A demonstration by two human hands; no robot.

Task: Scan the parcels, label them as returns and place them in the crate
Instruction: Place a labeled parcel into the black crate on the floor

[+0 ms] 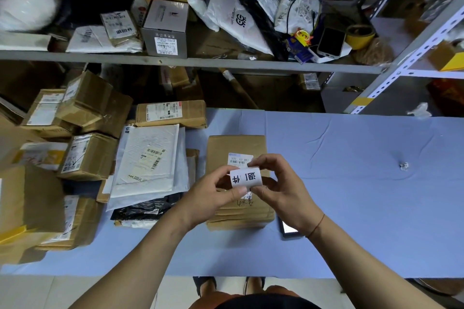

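Two hands [213, 195] [281, 190] pinching label [246, 178], parcel [236, 148] beneath

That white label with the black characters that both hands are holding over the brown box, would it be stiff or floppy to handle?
Probably floppy: the label curves between the left hand and the right hand rather than lying flat. It looks thin and likely very light, since fingertips alone hold it. If it is a sticker, it may cling to fingers; the cardboard box beneath looks far stiffer.

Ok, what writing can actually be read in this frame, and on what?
"退件": label pinched by left hand and right hand.
"530": sticker on the cardboard box beneath.
"退回件": packet on the shelf.
Other barcode stickers: too small to read.
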